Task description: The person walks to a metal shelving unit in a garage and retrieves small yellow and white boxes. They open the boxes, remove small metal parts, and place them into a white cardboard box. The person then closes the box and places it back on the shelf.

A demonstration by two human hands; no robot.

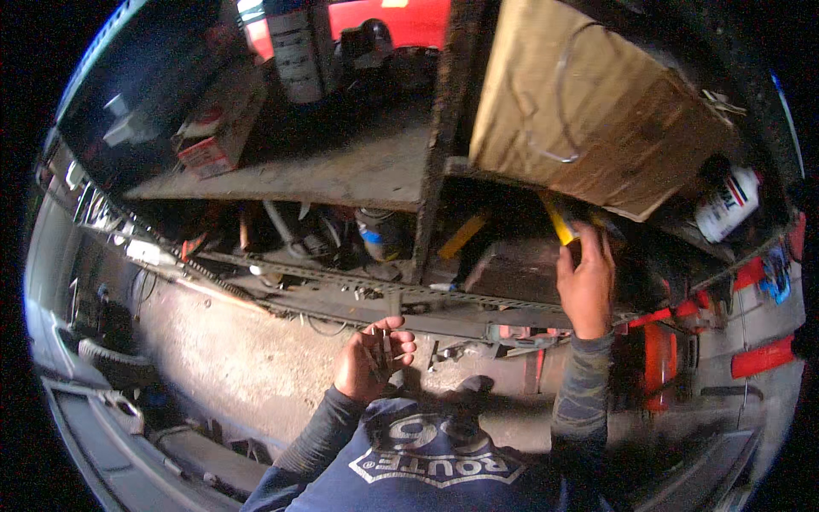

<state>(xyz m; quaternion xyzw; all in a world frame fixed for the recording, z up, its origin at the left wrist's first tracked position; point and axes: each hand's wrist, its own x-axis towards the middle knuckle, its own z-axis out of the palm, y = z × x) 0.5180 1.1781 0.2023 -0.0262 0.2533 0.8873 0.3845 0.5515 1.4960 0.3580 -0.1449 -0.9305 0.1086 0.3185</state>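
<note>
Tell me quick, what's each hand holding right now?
Left hand: partly curled, holding small metal pieces.
Right hand: fingers at a yellow object; whether it's gripped can't be told.

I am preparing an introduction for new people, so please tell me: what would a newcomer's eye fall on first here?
Probably the large tan panel at upper right, with a white bottle to its right. Next, the right hand at a bright yellow object below that panel, while the left hand holds slim metal pieces, lower and left of centre.
</note>
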